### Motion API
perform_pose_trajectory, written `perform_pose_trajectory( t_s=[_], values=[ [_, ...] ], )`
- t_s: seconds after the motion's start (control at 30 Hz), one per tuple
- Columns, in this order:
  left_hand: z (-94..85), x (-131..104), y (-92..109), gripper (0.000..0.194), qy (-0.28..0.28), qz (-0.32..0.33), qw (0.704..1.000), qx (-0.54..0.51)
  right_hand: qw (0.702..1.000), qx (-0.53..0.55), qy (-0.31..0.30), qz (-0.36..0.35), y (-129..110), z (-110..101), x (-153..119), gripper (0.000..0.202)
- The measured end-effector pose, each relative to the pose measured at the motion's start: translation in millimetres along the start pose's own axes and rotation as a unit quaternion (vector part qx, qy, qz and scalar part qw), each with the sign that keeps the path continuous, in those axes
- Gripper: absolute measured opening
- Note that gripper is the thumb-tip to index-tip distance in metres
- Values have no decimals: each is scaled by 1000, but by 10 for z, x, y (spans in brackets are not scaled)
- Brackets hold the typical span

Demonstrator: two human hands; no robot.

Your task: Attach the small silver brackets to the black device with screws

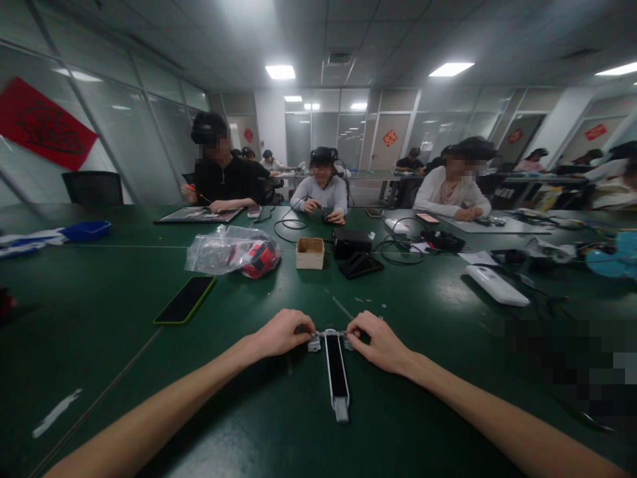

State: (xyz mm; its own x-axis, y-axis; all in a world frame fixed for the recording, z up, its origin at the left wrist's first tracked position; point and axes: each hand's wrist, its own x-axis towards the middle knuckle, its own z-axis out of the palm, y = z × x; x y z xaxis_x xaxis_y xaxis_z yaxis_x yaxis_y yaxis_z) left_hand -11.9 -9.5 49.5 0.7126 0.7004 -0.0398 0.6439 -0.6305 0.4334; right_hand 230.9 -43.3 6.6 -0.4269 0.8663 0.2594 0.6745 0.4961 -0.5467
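A long, narrow device (337, 372) with a white frame and a black strip lies on the green table in front of me. Its near end is a pale grey tab, and small silver brackets (314, 343) stick out on both sides of its far end. My left hand (286, 333) is closed with thumb and fingertips at the left bracket. At the right bracket (348, 343), my right hand (378, 342) pinches in the same way, its fingertips partly covering the metal. The device's exact kind cannot be made out.
Beyond my hands stand a small cardboard box (309, 255), a black box (352, 243) and a clear plastic bag (219, 251) with red-and-black contents. A green-edged phone (185, 301) lies left, a white device (496, 285) right. Several people sit across the table (239, 425).
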Motion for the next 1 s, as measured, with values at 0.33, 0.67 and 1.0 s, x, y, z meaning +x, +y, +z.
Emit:
perform_pose_trajectory(
  t_s=[0.33,0.67,1.0],
  values=[
    [13,6,-59,16,-14,12,999,48,1000,-20,9,-21,18,29,0,12],
    [-27,-24,-52,14,-43,25,997,54,1000,-22,4,-15,80,59,-7,14],
    [-65,-28,-24,13,-54,-8,998,26,1000,-18,-6,-5,27,25,0,13]
  ],
)
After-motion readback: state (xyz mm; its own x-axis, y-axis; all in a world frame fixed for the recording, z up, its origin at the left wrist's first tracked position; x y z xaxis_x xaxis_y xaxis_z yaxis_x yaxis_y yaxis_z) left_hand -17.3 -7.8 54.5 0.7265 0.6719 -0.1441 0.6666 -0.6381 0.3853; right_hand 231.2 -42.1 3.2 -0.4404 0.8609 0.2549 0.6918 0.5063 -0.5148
